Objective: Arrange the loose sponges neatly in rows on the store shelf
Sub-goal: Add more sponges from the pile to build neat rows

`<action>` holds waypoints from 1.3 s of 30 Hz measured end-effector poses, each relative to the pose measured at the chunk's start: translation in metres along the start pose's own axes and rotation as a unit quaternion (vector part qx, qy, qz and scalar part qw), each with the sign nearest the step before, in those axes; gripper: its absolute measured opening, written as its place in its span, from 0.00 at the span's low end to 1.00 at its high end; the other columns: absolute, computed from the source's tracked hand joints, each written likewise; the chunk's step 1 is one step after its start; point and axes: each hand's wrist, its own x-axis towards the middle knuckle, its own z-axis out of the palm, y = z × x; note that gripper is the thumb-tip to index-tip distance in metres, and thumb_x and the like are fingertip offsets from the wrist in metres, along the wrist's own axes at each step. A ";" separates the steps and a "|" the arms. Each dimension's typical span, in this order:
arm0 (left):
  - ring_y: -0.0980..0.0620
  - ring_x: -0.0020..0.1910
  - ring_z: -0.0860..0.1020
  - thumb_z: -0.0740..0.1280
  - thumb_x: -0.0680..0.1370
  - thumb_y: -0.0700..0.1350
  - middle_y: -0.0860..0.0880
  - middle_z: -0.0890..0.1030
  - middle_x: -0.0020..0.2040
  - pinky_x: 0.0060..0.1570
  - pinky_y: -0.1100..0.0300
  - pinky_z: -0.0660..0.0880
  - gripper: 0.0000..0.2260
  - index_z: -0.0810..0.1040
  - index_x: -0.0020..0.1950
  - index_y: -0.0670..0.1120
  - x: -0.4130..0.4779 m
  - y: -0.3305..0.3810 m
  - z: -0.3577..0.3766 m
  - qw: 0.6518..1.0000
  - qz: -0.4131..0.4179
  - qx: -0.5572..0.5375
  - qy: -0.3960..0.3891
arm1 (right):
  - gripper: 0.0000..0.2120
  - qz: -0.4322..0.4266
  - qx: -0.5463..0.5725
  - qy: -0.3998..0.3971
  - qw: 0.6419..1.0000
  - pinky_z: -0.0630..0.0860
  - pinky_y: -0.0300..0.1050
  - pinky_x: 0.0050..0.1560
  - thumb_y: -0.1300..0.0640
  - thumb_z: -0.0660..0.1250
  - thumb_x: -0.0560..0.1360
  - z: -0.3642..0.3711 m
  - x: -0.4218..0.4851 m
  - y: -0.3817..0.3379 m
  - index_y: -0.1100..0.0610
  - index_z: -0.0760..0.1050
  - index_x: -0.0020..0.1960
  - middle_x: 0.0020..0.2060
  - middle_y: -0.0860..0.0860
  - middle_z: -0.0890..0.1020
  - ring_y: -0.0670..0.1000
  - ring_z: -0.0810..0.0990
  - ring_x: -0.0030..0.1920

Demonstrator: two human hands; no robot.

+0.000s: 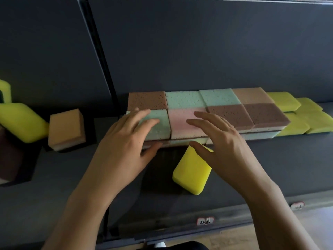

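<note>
While the left hand (126, 141) lay flat on the front-left mint sponge (159, 127), fingers straight and spread, its thumb reached down to the front edge of the layer below. Nothing gripped. Right hand (221, 141) also uncurled, fingers stretched over the pink sponge (180, 123) next door. Touching or just above it, couldn't tell. Its thumb overlapped the top corner of the loose yellow sponge (191, 174), which lay skewed on the shelf (270, 168) just in front of the block, in no row.

Same head view, rest of the block: 2 rows of 4, edges touching, stacked on a lower layer. Back row from the left: back brown sponge (146, 100), 2 back mint sponges (183, 99), tan sponge (252, 95). Front row: mint, pink, then 2 front brown sponges (230, 114). Lime sponges (284, 101) butted against the block's right end.

Left of the upright post (100, 51), next bay: orange sponge (66, 127) standing alone, tilted lime sponge (21, 121) just beside it. 2 price tags (205, 221) on the shelf lip, text unreadable.
</note>
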 end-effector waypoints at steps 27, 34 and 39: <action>0.47 0.62 0.73 0.57 0.74 0.66 0.50 0.63 0.72 0.54 0.54 0.73 0.28 0.64 0.70 0.53 -0.019 0.091 0.054 0.983 -0.047 0.037 -0.172 | 0.18 0.023 0.036 0.011 0.999 0.75 0.44 0.59 0.54 0.70 0.76 -0.025 -0.069 0.027 0.51 0.75 0.66 0.63 0.45 0.76 0.47 0.75 0.63; 0.51 0.61 0.70 0.68 0.75 0.58 0.53 0.66 0.67 0.55 0.58 0.71 0.27 0.65 0.71 0.55 -0.020 0.084 0.051 0.984 -0.048 -0.041 -0.168 | 0.21 0.044 0.052 -0.001 0.998 0.74 0.44 0.61 0.55 0.67 0.77 -0.022 -0.075 0.032 0.51 0.72 0.69 0.67 0.44 0.74 0.46 0.73 0.66; 0.56 0.62 0.70 0.73 0.72 0.54 0.58 0.68 0.67 0.56 0.62 0.71 0.27 0.70 0.69 0.52 -0.018 0.091 0.050 0.982 0.020 -0.117 -0.144 | 0.31 0.043 0.073 -0.049 0.995 0.72 0.45 0.65 0.52 0.68 0.73 -0.027 -0.084 0.042 0.46 0.63 0.74 0.74 0.41 0.64 0.44 0.65 0.73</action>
